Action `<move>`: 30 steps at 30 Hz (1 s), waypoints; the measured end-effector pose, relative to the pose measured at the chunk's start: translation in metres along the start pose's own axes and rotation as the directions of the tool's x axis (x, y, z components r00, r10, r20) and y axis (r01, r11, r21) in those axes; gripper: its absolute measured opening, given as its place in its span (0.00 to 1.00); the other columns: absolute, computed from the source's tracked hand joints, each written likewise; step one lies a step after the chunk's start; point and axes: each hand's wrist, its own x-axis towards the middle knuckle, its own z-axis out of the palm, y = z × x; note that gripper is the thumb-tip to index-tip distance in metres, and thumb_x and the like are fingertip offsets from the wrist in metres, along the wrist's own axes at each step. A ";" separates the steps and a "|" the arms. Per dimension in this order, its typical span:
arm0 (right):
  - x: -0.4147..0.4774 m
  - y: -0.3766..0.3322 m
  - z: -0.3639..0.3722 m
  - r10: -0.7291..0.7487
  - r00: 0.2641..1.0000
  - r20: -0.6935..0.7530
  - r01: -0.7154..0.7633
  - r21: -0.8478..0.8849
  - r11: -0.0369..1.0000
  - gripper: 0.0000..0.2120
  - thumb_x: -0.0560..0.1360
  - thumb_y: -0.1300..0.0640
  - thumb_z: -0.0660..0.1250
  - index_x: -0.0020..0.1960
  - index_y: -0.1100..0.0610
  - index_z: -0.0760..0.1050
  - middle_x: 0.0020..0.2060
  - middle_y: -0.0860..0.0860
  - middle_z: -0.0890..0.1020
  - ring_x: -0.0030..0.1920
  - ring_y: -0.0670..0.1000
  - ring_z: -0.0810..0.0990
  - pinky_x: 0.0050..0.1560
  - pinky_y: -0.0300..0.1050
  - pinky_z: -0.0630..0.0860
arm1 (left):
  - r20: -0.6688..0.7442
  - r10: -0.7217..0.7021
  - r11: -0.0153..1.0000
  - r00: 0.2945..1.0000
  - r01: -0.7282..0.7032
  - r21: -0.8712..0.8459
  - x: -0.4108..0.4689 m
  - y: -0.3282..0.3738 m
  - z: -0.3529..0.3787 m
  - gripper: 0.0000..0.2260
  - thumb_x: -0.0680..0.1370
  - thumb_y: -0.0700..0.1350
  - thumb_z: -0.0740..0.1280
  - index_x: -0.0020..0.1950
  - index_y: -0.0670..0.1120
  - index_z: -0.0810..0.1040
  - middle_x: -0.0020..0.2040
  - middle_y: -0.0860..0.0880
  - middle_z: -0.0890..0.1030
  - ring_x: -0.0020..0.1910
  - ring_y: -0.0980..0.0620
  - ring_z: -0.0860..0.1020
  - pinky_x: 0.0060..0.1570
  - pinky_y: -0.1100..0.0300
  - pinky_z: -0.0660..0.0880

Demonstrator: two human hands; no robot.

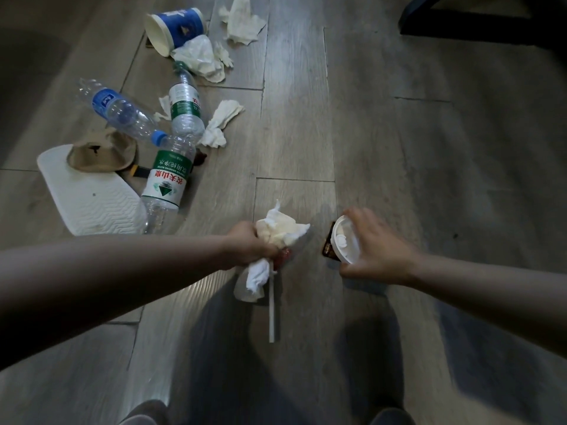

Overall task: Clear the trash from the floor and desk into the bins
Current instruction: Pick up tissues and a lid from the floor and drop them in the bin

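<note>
Clenching crumpled tissues point(283, 230) and a white straw point(271, 308) in the left hand point(250, 245); curling the right hand point(380, 250) round a white-lidded cup point(345, 243) low over the floor point(399, 133). Lifting it lid-up, likely sparing spills; leaving the water bottles point(167, 179), well apart, for later.

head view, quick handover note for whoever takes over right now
Left hand grips crumpled tissues and a white straw.
Right hand holds a small white cup.
Done: cannot tell, bins out of view.
Left on the floor: blue paper cup, blue-label bottle, far green-label bottle, near green-label bottle, white tray, crushed brown paper bowl, loose tissues.
</note>
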 end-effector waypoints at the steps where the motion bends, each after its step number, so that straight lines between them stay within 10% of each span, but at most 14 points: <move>1: 0.000 0.000 0.000 -0.002 1.000 0.001 0.002 -0.001 1.000 0.45 0.62 0.46 0.75 0.72 0.49 0.53 0.64 0.50 0.64 0.63 0.51 0.67 0.56 0.45 0.70 | -0.001 -0.005 1.000 1.000 0.005 -0.012 -0.001 0.001 -0.004 0.13 0.70 0.37 0.73 0.53 0.40 0.78 0.43 0.45 0.81 0.38 0.51 0.81 0.34 0.61 0.79; 19: 0.040 -0.029 -0.016 0.126 0.992 -0.011 -0.119 0.255 0.959 0.40 0.59 0.44 0.71 0.66 0.43 0.54 0.63 0.46 0.64 0.57 0.51 0.73 0.53 0.53 0.77 | 0.027 0.035 0.975 0.999 -0.028 -0.219 -0.015 0.027 -0.056 0.05 0.74 0.38 0.69 0.49 0.43 0.78 0.43 0.45 0.83 0.35 0.55 0.83 0.30 0.66 0.77; 30: -0.002 -0.094 -0.085 0.421 0.903 -0.082 -0.296 0.590 0.751 0.35 0.55 0.41 0.69 0.57 0.34 0.55 0.52 0.37 0.68 0.49 0.32 0.69 0.39 0.32 0.67 | -0.115 -0.118 0.895 0.986 0.055 -0.442 -0.100 0.064 -0.081 0.09 0.75 0.36 0.68 0.55 0.38 0.78 0.51 0.36 0.82 0.52 0.38 0.81 0.54 0.41 0.78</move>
